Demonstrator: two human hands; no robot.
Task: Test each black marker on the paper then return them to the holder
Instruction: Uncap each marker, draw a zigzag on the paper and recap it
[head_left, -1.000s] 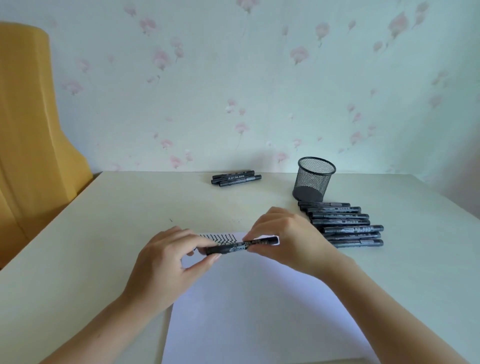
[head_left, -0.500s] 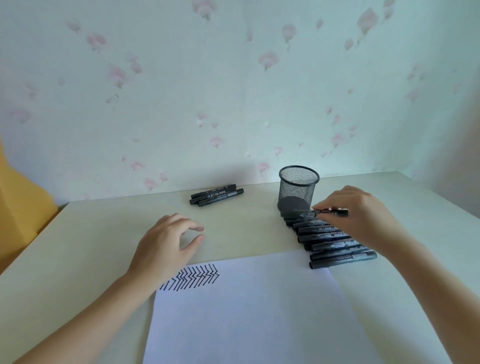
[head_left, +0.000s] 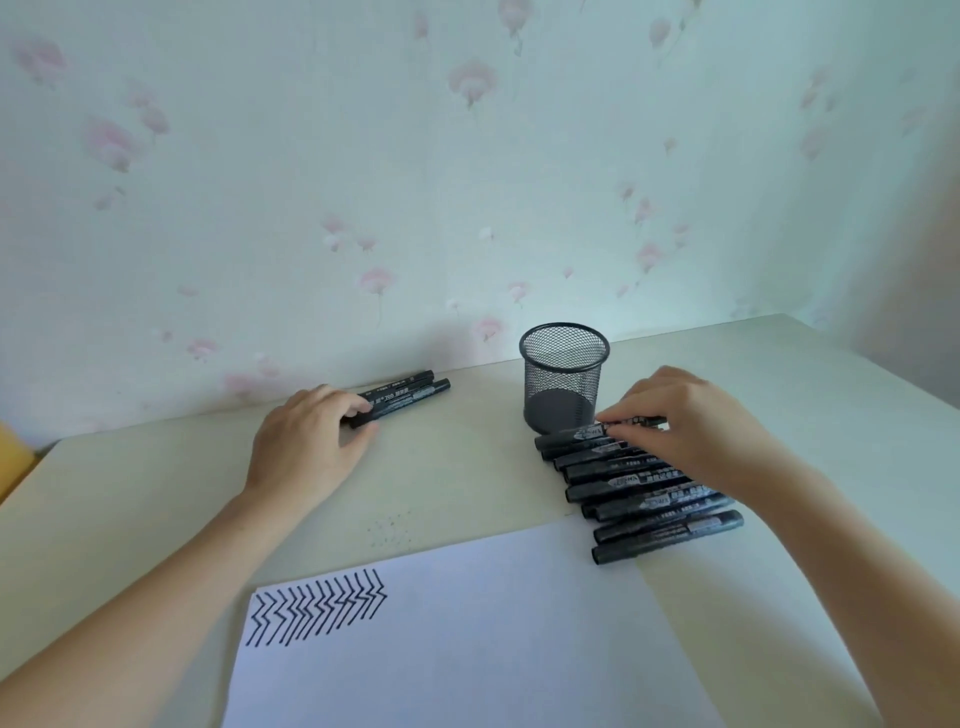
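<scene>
A white sheet of paper (head_left: 467, 639) with black zigzag strokes (head_left: 317, 605) at its top left corner lies on the table in front of me. Behind it stands an empty black mesh holder (head_left: 563, 384). Several black markers lie in a row (head_left: 644, 493) to the right of the paper. My right hand (head_left: 685, 426) holds a marker (head_left: 628, 423) at the row's far end, beside the holder. A small group of markers (head_left: 405, 397) lies near the wall. My left hand (head_left: 306, 441) reaches them, fingers curled round the near end of one.
The cream table (head_left: 156, 493) meets a flowered wall (head_left: 467, 182) at the back. A bit of yellow chair (head_left: 10, 457) shows at the far left edge. Small ink specks (head_left: 389, 530) dot the table above the paper.
My right hand carried the capped marker from over the paper to the row beside the holder. My left hand let go and moved out to the markers near the wall.
</scene>
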